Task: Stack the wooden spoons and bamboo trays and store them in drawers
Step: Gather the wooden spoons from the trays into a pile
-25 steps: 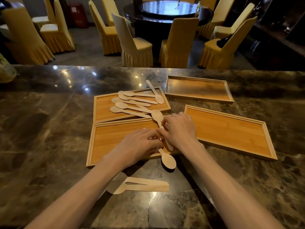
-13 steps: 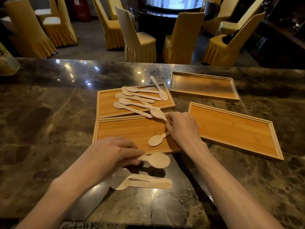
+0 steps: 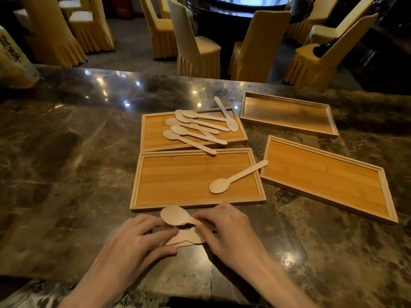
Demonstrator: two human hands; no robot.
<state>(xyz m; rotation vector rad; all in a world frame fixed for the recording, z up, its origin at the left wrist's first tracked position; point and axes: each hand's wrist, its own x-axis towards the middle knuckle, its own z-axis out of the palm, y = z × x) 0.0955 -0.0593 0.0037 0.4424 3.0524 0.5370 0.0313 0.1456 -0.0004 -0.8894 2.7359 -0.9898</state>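
Several bamboo trays lie on the marble counter. The near tray (image 3: pixel 178 178) holds one wooden spoon (image 3: pixel 235 177) whose handle overhangs its right rim. The tray behind it (image 3: pixel 153 132) carries several loose spoons (image 3: pixel 193 134). Two more trays, one at the far right (image 3: pixel 287 114) and one at the near right (image 3: pixel 324 176), have nothing in them. In front of the near tray, my left hand (image 3: pixel 135 243) and my right hand (image 3: pixel 224 227) meet over a small pile of spoons (image 3: pixel 186 237) on the counter. Both pinch the topmost spoon (image 3: pixel 175 215), whose bowl points left.
The dark marble counter (image 3: pixel 66 174) runs wide to the left. Its near edge (image 3: pixel 155 298) is just below my wrists. Beyond the far edge stand yellow-covered chairs (image 3: pixel 195 50) around a dark round table (image 3: pixel 240 10). A pale bag (image 3: pixel 13 63) sits at the far left.
Both hands have drawn back from the near tray to the counter in front of it, bringing spoons to the pile there. One spoon stays on the near tray.
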